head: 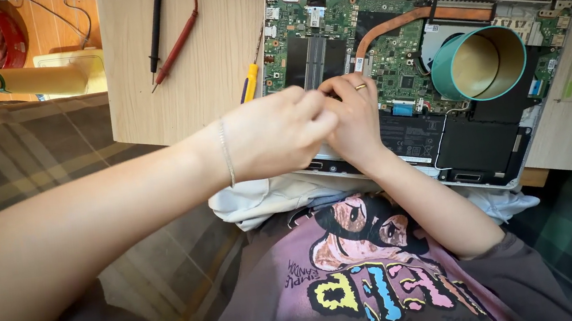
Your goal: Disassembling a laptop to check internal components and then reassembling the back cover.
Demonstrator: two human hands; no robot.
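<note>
Hands meet over the opened laptop (490,145): left hand (275,136) loosely curled, contents hidden; right hand (354,118) pinching narrow at the circuit board (398,57). Teal tape roll (479,63) at three o'clock.

Laptop (476,146) lying open-backed: matt green board (390,58), a dull copper pipe (393,23) running across it, matt black plastic panels below, casing edge showing brushed pale metal. Teal cup (481,63) sitting on the board, looking like smooth glossy plastic, its inside tan. Table (202,83) showing pale wood grain, matt. Probes (166,33) lying there in shiny red and black plastic. Left hand (275,136) wearing a thin metal bracelet; right hand (353,118) wearing a polished ring. Shirt (361,283) hanging as soft matt cloth.
</note>
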